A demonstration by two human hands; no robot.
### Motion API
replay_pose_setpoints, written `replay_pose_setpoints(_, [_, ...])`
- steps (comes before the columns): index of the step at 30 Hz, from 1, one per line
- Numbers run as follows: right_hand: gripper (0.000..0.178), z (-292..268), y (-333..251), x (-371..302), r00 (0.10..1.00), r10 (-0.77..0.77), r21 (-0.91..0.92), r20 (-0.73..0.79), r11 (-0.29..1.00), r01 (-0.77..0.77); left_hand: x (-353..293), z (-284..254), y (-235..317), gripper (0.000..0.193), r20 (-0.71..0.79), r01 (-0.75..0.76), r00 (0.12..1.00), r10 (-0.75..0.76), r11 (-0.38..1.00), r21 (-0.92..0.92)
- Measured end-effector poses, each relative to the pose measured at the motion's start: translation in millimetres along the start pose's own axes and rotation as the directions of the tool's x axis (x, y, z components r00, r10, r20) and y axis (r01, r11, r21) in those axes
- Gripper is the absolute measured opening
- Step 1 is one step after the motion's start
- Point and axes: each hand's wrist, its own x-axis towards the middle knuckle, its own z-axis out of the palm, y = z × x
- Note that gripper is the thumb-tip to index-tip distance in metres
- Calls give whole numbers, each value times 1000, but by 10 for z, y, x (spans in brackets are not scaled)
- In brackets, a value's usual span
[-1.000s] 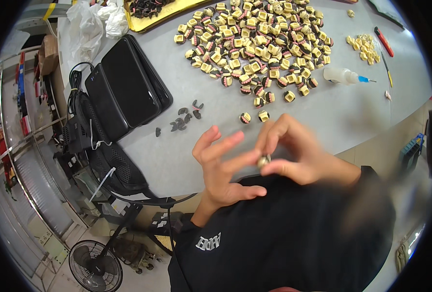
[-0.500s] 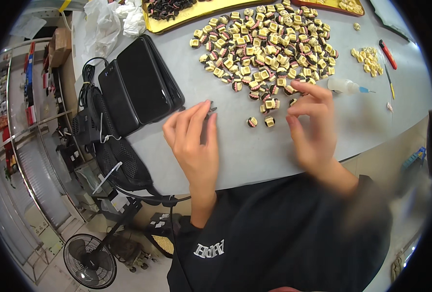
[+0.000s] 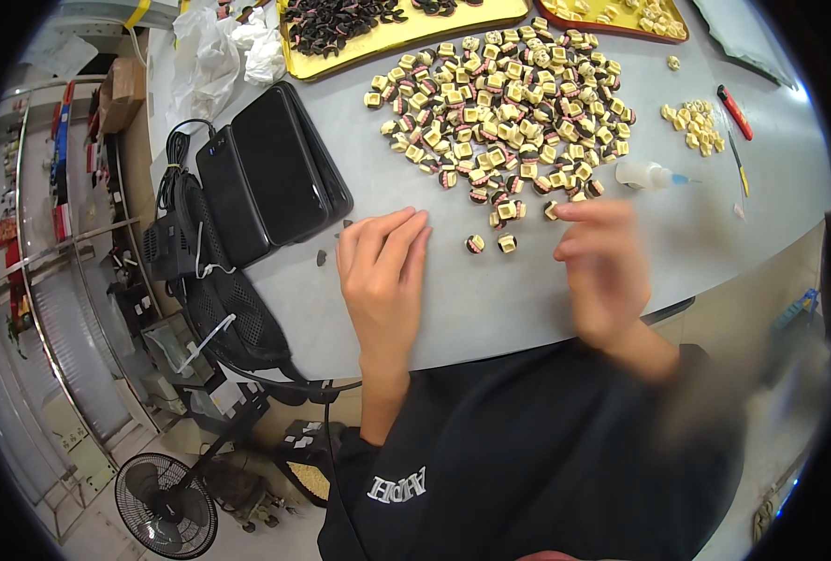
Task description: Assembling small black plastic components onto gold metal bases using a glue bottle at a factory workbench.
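My left hand (image 3: 382, 271) lies palm down on the grey table (image 3: 490, 299), fingers stretched out close together, holding nothing I can see. A small dark part (image 3: 322, 257) lies just left of it. My right hand (image 3: 602, 266) is blurred by motion at the near edge of a big heap of small cream-and-dark parts (image 3: 499, 112); its fingers look curled, and I cannot tell if they hold anything. Two loose parts (image 3: 492, 244) sit between my hands.
A small glue bottle (image 3: 644, 174), a cluster of cream pieces (image 3: 696, 122) and a red cutter (image 3: 735, 110) lie to the right. Two yellow trays (image 3: 378, 37) sit at the far edge. Black flat cases (image 3: 275, 173) and a white bag (image 3: 219, 47) lie left. A fan (image 3: 167, 505) stands on the floor.
My hands were together near my chest around a small part. They have since separated: the left went flat onto the table, and the right moved out to the heap's near edge.
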Motion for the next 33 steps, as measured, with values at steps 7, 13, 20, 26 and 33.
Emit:
replay_pose_setpoints(7, [26, -149, -28, -116, 915, -220, -192, -337, 968, 162, -57, -52, 76, 21, -111, 22, 990, -86, 873, -487])
replay_pose_setpoints(13, [48, -352, 77, -37, 873, -140, -306, -468, 952, -11, -106, -121, 204, 13, 14, 147, 928, -373, 329, -933])
replay_pose_setpoints(20, [45, -426, 214, 112, 857, 290, -134, -427, 916, -377, -56, -41, 360, 22, 196, 294, 886, -420, 183, -938])
replay_pose_setpoints(26, [37, -583, 239, 175, 805, 428, 223, -410, 903, -367, -120, 16, 297, 31, 243, 325, 882, -403, 148, -934])
replay_pose_setpoints(33, [36, -484, 139, 415, 944, 315, 440, -97, 865, -243, -135, 47, 321, 35, 376, 398, 866, -329, 0, -917])
